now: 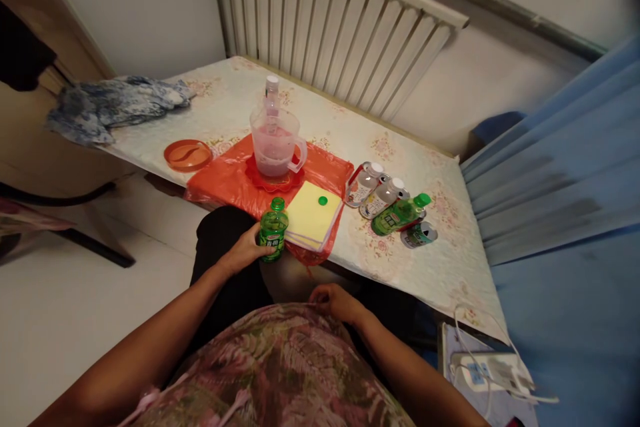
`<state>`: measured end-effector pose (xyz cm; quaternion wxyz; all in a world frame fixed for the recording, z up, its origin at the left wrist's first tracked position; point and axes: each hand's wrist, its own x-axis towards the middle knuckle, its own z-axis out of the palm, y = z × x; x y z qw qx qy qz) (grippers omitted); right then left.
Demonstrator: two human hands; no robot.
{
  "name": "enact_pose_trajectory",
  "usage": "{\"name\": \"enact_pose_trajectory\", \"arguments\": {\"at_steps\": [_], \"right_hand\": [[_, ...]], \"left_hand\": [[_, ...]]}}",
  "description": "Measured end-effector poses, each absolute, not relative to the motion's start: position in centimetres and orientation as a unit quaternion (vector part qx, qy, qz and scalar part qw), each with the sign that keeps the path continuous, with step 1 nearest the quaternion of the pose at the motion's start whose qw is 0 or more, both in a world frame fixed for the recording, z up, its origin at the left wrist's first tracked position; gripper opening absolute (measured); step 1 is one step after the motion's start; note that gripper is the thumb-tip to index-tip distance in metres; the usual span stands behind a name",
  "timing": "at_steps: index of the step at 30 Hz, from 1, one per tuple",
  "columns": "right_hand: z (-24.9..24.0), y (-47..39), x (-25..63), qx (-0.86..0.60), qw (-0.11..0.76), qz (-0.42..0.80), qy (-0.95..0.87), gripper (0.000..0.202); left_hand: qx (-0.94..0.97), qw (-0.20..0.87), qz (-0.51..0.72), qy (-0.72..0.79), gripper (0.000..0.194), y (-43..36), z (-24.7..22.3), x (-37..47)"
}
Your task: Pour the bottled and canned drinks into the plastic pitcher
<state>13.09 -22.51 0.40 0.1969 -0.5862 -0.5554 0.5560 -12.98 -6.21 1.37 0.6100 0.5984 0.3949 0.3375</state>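
Note:
My left hand (247,248) is wrapped round a green plastic bottle (273,233), held upright with no cap on its neck, in front of the table edge. Close by, a green bottle cap (323,201) lies on a folded yellow cloth (307,213). My right hand (337,303) is at the hem of my patterned shirt (285,360), its fingers curled in; whether they pinch anything is hidden. Beyond the cloth, a clear plastic jug (275,147) of cloudy liquid stands on a red scalloped dish (253,177), with a white-capped bottle (272,97) upright in or behind it.
Red plastic sheeting (220,180) lies under the dish and cloth. Several bottles, including a green-capped bottle (397,215), and a can (419,235) stand to the right. An orange lid (188,155) and crumpled fabric (120,107) lie left. A power strip (493,371) with cables sits lower right.

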Motion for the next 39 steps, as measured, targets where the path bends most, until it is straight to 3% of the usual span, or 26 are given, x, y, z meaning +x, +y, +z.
{"name": "enact_pose_trajectory", "arguments": {"at_steps": [6, 14, 22, 27, 30, 33, 39], "right_hand": [[-0.4, -21.5, 16.9, -0.691, 0.282, 0.416, -0.520, 0.012], [2.2, -20.6, 19.6, -0.701, 0.315, 0.380, -0.514, 0.011], [5.9, -11.6, 18.6, -0.690, 0.369, 0.274, -0.559, 0.013], [6.2, -5.4, 16.1, -0.708, 0.361, 0.193, -0.576, 0.026], [5.6, -3.2, 14.7, -0.739, 0.298, 0.132, -0.589, 0.031], [4.9, -2.3, 14.0, -0.760, 0.242, 0.103, -0.594, 0.028], [5.6, -2.9, 13.3, -0.733, 0.249, 0.106, -0.624, 0.018]], "left_hand": [[0.596, 0.611, 0.337, 0.397, 0.076, -6.2, 1.6, -13.0], [0.596, 0.612, 0.335, 0.396, 0.075, -6.1, 1.4, -13.0], [0.587, 0.618, 0.335, 0.401, 0.078, -5.9, 0.5, -13.3], [0.601, 0.603, 0.336, 0.402, 0.075, -5.9, 0.5, -13.4], [0.604, 0.599, 0.338, 0.402, 0.075, -6.1, 0.9, -13.4], [0.601, 0.600, 0.335, 0.408, 0.074, -6.2, 1.3, -13.4], [0.612, 0.584, 0.335, 0.416, 0.073, -6.6, 2.3, -13.5]]}}
